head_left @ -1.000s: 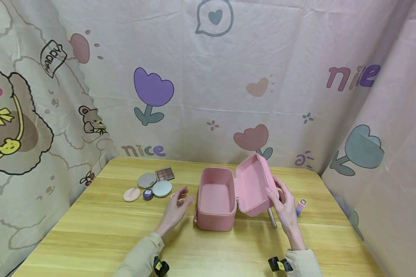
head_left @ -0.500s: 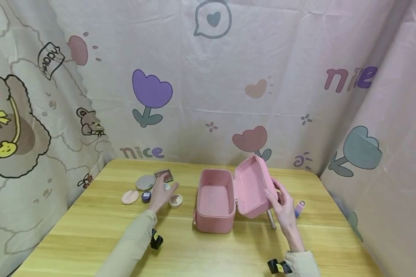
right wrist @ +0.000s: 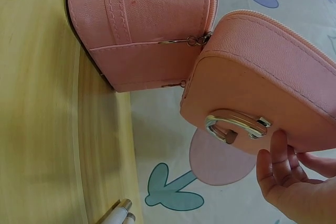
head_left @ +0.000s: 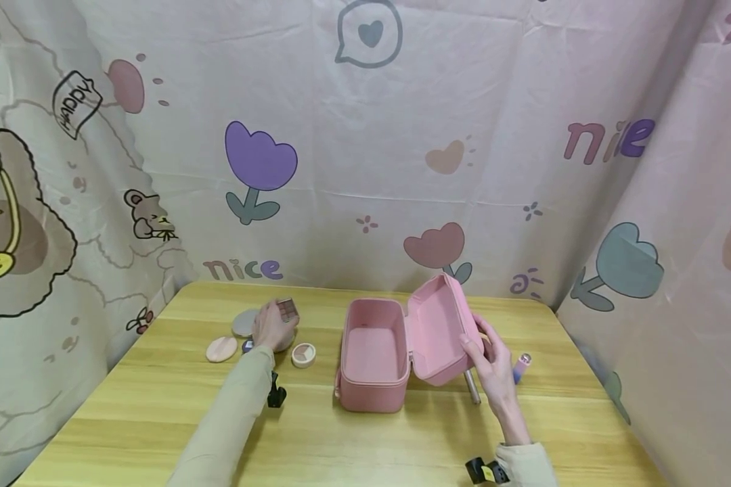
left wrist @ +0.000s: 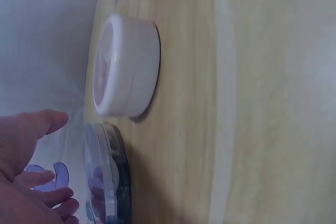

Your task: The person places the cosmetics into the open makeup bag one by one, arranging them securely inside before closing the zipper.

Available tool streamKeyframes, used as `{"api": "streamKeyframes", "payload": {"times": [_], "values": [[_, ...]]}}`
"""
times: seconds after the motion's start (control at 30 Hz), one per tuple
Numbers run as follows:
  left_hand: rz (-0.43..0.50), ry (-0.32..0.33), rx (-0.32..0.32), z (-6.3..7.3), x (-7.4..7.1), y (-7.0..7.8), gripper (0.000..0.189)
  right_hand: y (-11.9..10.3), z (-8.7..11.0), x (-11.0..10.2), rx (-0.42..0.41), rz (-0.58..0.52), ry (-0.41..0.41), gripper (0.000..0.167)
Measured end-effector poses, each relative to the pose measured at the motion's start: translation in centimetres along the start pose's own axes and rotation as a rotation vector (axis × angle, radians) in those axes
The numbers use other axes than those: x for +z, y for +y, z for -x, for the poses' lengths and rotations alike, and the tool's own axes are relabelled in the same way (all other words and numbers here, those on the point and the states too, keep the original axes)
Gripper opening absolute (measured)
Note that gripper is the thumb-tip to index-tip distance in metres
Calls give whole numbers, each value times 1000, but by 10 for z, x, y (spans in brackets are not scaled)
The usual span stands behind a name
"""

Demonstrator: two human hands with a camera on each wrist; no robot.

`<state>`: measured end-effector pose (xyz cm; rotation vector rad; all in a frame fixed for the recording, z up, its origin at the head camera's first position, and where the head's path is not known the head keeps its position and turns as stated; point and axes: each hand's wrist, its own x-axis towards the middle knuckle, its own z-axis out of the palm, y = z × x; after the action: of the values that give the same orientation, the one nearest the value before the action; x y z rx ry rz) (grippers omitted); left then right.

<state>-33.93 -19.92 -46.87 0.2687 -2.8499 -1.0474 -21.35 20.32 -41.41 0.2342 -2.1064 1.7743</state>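
My left hand (head_left: 272, 329) reaches over a round silvery compact (left wrist: 107, 177), partly covering it in the head view. In the left wrist view the thumb and loosely bent fingers are apart, with nothing between them. An eyeshadow palette (head_left: 288, 310) lies just beyond the fingers. Nearer the case sits a small round pot (head_left: 303, 355), white-sided in the left wrist view. A pink cosmetic case (head_left: 374, 392) stands unzipped at mid-table, its inside bare. My right hand (head_left: 493, 362) grips the edge of its lid (head_left: 440, 331), thumb inside and fingers outside, near the metal-trimmed handle (right wrist: 236, 121).
Left of the left hand lie a pink powder puff (head_left: 222, 349), a grey round disc (head_left: 244, 323) and a small dark blue jar (head_left: 247, 346). A silvery tube (head_left: 472, 387) lies below the lid, and a pink-and-blue tube (head_left: 521, 368) lies to the right. A printed curtain hangs behind.
My left hand has moved left and forward from beside the case to over the compact, leaving the small round pot uncovered. My right hand keeps hold of the lid.
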Motion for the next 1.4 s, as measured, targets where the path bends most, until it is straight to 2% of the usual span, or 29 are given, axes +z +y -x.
{"api": "streamKeyframes", "payload": {"times": [0.17, 0.37, 0.57, 0.67, 0.73, 0.87, 0.97, 1.13, 1.4], "values": [[-70, -28, -26, -10, 5, -3, 76, 0, 0, -1, -6, -4, 8, 50], [-188, -32, 1, -24, 8, -9, 75, 0, -2, 2, -21, -19, -1, 51], [-152, -86, -34, -29, 3, -11, 80, 1, -3, 3, -27, -25, 0, 52], [-138, -92, -48, -30, 1, -11, 80, 1, -3, 3, -30, -26, -3, 52], [-149, -79, -40, -31, 1, -11, 74, 1, -4, 3, -29, -26, -2, 52], [-239, -8, 25, -33, 3, -9, 56, 1, -4, 3, -27, -26, -1, 52], [-266, 19, 59, -34, 4, -8, 54, 1, -3, 3, -26, -27, -6, 52], [-176, 10, 61, -31, 6, -7, 70, 1, -3, 2, -21, -24, -7, 52], [-31, 72, 133, -24, 7, -5, 83, 0, -3, 1, -16, -18, -8, 52]]}}
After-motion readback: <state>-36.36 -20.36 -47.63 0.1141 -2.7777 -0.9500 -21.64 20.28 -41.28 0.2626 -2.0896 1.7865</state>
